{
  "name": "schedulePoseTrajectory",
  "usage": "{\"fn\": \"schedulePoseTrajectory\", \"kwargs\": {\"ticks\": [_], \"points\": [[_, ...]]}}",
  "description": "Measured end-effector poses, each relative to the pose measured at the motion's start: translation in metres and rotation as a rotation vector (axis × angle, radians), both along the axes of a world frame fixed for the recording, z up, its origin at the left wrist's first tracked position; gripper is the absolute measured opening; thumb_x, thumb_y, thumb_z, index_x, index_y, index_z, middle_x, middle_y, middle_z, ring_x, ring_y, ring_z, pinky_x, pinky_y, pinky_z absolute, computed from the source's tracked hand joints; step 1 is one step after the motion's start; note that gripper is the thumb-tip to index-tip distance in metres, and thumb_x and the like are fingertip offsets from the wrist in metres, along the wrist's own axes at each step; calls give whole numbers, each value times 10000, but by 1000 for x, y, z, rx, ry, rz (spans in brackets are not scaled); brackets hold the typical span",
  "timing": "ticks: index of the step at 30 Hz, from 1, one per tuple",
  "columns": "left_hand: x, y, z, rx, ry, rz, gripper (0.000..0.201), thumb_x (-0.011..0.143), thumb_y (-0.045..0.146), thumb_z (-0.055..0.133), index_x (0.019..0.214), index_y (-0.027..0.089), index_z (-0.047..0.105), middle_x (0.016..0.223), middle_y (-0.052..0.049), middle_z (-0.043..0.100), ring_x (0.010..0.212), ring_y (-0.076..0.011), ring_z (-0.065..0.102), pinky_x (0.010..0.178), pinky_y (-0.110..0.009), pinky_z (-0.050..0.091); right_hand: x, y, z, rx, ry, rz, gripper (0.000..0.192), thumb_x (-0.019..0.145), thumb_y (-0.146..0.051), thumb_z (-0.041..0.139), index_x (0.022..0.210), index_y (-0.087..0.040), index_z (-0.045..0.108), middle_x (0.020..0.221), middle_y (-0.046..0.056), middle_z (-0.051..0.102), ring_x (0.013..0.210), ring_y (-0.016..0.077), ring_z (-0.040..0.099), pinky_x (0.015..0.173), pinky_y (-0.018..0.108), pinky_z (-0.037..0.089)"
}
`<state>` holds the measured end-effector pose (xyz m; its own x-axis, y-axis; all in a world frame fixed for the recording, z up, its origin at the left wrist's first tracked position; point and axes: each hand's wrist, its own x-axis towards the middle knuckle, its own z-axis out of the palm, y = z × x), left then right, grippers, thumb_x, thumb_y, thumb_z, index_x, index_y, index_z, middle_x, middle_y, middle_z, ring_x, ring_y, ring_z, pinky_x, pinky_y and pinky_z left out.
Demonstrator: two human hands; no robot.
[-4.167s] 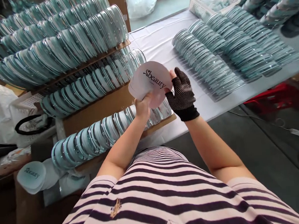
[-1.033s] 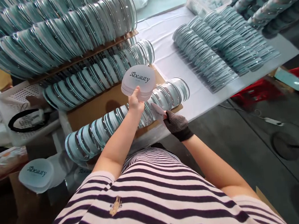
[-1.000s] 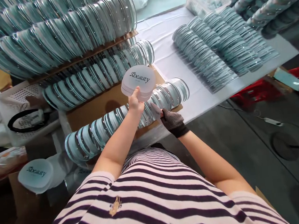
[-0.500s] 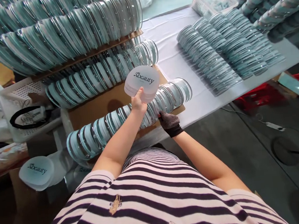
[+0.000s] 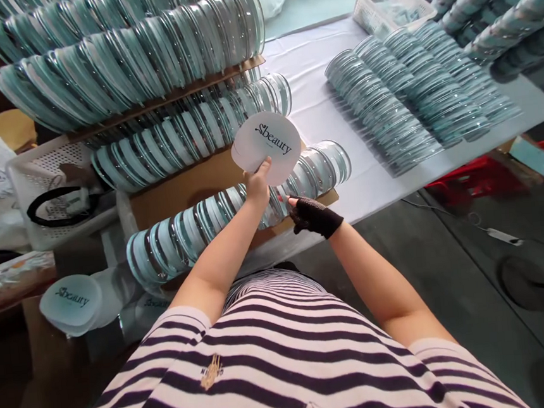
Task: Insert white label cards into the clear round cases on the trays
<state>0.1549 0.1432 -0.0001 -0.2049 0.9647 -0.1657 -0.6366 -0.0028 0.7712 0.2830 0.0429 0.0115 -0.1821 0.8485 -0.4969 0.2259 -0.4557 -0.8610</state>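
Note:
My left hand holds up a stack of round white cards printed "beauty", just above the nearest row of round teal-rimmed discs. That row stands on edge on a cardboard sheet. My right hand, in a dark dotted fingerless glove, is low at the row's right part. Its fingertips touch the discs right beside my left hand. No card shows in it, and its grip is hidden by the glove.
More disc rows are stacked on cardboard layers behind. A white-clothed table carries further rows and a white basket. Left are another basket and a second card stack. A red crate sits under the table.
My right hand held a single card at the near row a second ago; the card is no longer visible and the hand has dropped against the discs. My left hand kept the card stack up.

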Motion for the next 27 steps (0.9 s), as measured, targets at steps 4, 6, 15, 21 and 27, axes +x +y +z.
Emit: {"fn": "schedulePoseTrajectory", "kwargs": {"ticks": [4,6,15,21,27], "points": [[1,-5,-1,23,90,-31,345,648,194,860,981,183,770,977,-52,784,1132,-269,680,1020,-393,511,21,26,17,348,-448,-178,346,912,-455,525,1040,-176,685,757,47,685,651,164,640,651,282,533],[-1,-12,3,41,97,-54,331,636,211,868,953,189,774,976,-45,785,1133,-273,679,1023,-399,510,29,40,25,555,-525,-298,453,952,-458,439,1265,-174,605,1043,101,719,888,196,690,793,333,557],[-26,-39,13,-2,168,0,260,655,201,831,906,165,773,946,-60,783,971,-267,727,932,-410,568,-21,19,24,1054,-944,-252,736,934,-465,466,1570,-147,277,1577,191,356,1477,303,321,1168,511,352],[-29,-46,14,-54,78,-58,219,691,149,799,905,178,763,928,-57,779,1058,-265,709,1006,-419,533,-38,21,21,998,-909,-303,675,921,-497,497,1495,-156,398,1449,198,511,1355,325,480,1084,509,444],[-33,-41,28,3,-51,-190,292,679,114,800,962,164,745,1044,-73,767,1207,-290,642,1107,-470,455,-22,-14,28,865,-766,-472,438,996,-415,319,1227,-190,614,943,101,707,820,219,688,787,378,572]]}}
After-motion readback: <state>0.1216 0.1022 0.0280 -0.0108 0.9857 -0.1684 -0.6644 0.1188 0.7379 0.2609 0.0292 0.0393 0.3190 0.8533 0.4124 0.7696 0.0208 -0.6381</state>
